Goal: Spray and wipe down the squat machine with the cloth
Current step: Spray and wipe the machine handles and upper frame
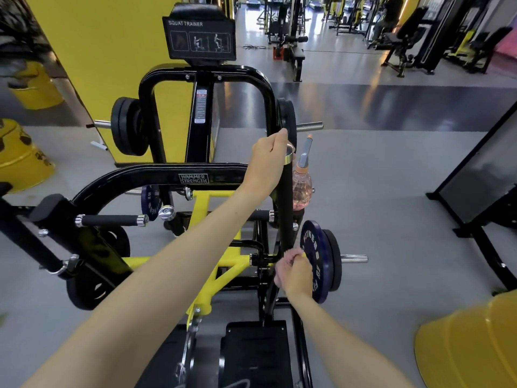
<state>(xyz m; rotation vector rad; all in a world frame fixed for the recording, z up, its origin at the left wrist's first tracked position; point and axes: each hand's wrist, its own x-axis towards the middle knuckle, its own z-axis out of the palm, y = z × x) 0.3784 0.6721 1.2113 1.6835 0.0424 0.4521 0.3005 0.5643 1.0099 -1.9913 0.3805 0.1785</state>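
place: gym | evidence: squat machine (156, 175), weight plates (312, 247), rows of exercise machines (289, 32) behind

grey gym floor (391, 177), yellow wall (112, 65).

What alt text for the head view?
A person's right hand holds a pink cloth against the lower part of the upright black post of a Hammer Strength squat machine. The left hand curls at the post's chrome top, beside a spray bottle of pink liquid; what it grips is unclear.
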